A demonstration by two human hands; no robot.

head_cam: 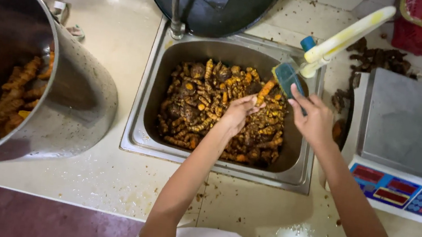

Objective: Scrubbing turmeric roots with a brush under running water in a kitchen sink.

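Sink (139,126) full of turmeric roots (206,113); left hand (237,113) pinches one root (265,91), right hand (313,119) grips brush (287,78), scale (406,149) alongside.

A weighing scale (404,154) stands on the surface at three o'clock. Its white front panel (399,191) carries red display windows on blue, beside blue keys.

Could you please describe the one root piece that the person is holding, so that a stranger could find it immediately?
Start at the steel sink in the pale counter, heaped with dirty brown-orange roots. Above the heap's right half, the left hand pinches one root piece against the teal brush in the right hand. It alone is raised off the pile and looks clean, bright orange.
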